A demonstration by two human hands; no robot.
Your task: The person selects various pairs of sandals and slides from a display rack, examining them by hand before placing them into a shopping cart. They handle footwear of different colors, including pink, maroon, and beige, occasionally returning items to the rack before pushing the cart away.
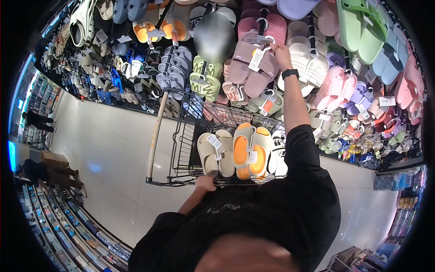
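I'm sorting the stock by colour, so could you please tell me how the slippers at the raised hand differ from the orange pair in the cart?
The mauve slippers hang on the wall display, where the right hand touches them; the orange-and-beige slippers stand in the wire cart. The mauve pair is one plain colour, while the cart pair has orange footbeds under beige straps. Both are slide-style pairs with white tags.

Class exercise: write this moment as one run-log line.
right hand: holds mauve slippers at wall rack | left hand: on wire cart | cart: orange slippers
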